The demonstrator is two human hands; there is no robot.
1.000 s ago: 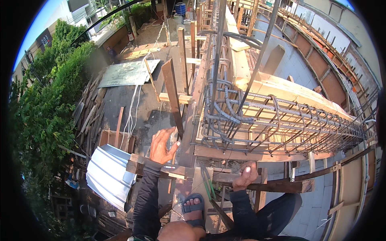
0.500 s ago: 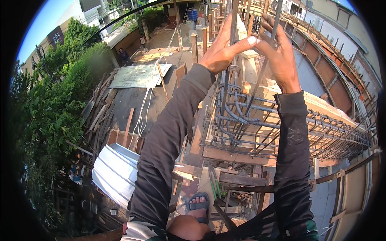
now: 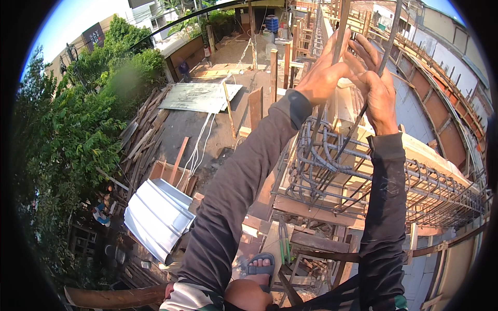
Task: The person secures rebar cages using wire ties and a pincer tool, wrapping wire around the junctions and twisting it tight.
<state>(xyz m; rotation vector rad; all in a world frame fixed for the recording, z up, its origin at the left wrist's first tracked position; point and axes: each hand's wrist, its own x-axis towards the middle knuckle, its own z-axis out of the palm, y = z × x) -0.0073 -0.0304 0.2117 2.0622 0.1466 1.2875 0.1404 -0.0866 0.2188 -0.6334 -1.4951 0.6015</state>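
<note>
My left hand (image 3: pixel 324 76) is raised at a steel reinforcing bar (image 3: pixel 341 39) that stands upright; its thumb crosses the front, its fingers lie behind. Close beside it, my right hand (image 3: pixel 381 96) curls round a second upright rebar (image 3: pixel 390 39), thumb toward my left hand. The thumbs nearly meet, and some fingertips are hidden. Below both hands, hooked bar ends (image 3: pixel 327 150) crowd round the uprights. They belong to a rebar cage (image 3: pixel 425 181) running off to the right. Green-handled pliers (image 3: pixel 285 243) lie beside my sandalled foot (image 3: pixel 260 267).
Timber formwork boards (image 3: pixel 430 150) flank the cage. Ribbed metal sheet (image 3: pixel 158 215) stands lower left, and flat sheet (image 3: pixel 199 97) lies farther back. Piled planks (image 3: pixel 145 124) border the trees (image 3: pixel 67 135). White ropes (image 3: pixel 205 142) hang left of my arm. Gaps show between planks underfoot.
My view has shifted, so the scene sits farther right and lower. My left thumb, stretched out before, now bends in over the bar. Both hands stay at the upright bars.
</note>
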